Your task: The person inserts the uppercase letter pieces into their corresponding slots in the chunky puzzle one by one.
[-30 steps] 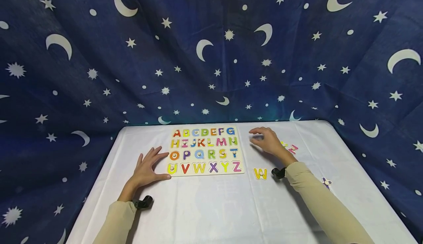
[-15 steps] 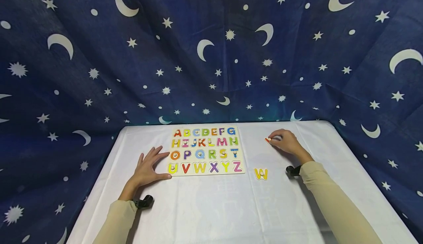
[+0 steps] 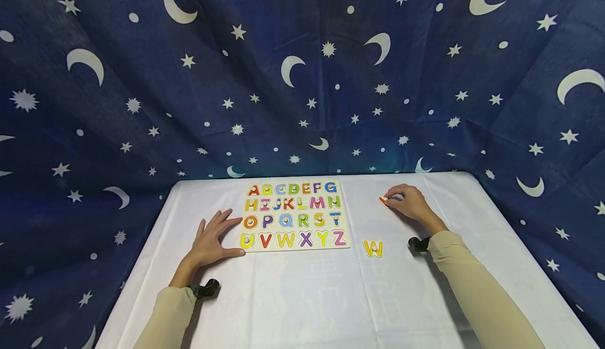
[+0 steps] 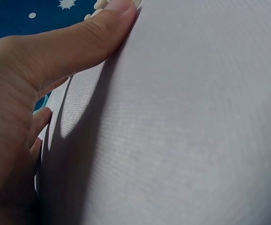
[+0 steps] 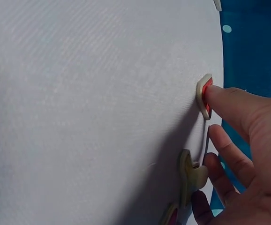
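A wooden alphabet puzzle board (image 3: 296,226) lies on the table; its letters up to U show knobs, while V to Z look flat without them. My left hand (image 3: 211,239) is spread at the board's left side, its thumb at the near corner; the left wrist view shows that thumb (image 4: 93,37) low over the cloth. My right hand (image 3: 408,203), right of the board, pinches a small red letter piece (image 3: 383,202) whose shape is mostly hidden. In the right wrist view the thumb covers part of the red piece (image 5: 204,96). A yellow W piece (image 3: 373,249) lies near the board's right corner.
Beneath the right hand, the right wrist view shows a yellow piece with a knob (image 5: 187,176) and part of a pink-purple piece (image 5: 171,215). White cloth covers the table (image 3: 302,296). A dark blue curtain (image 3: 264,102) with moons and stars hangs behind.
My right hand has moved right, away from the board, and now pinches the red piece. Its arm now hides the loose pieces seen earlier at right. My left hand has stayed in place.
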